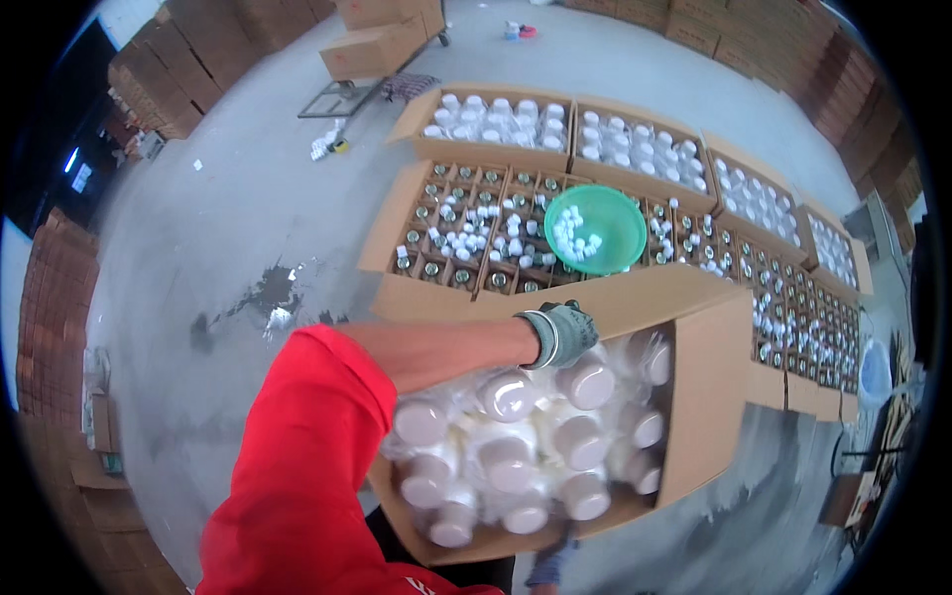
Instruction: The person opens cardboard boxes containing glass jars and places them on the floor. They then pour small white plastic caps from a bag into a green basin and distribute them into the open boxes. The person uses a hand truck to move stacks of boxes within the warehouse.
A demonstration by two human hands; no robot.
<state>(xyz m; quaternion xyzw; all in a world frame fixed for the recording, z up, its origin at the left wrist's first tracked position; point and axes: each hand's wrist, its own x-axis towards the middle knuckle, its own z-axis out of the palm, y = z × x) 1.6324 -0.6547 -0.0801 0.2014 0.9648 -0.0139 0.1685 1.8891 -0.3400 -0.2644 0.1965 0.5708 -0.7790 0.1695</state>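
An open cardboard box [706, 401] is tilted before me, packed with plastic-wrapped bottles with pale round caps [508, 462]. My left hand [569, 335], in a grey-green glove with a bangle at the wrist, grips the box's far side by the flap. My right hand [552, 564], gloved too, is at the near lower edge of the box; its fingers are mostly hidden beneath it. Beyond stand divided cartons [483, 286] of bottles, with loose white caps [461, 242] scattered on top. A green plastic basin [632, 230] holding white caps rests on these cartons.
Behind the divided cartons runs a row of open boxes [513, 152] with wrapped, white-capped bottles. A trolley [338, 104] with cardboard boxes [383, 52] stands at the back. Stacked cartons [182, 56] line the sides. The concrete floor has a dark wet patch [275, 290] at left.
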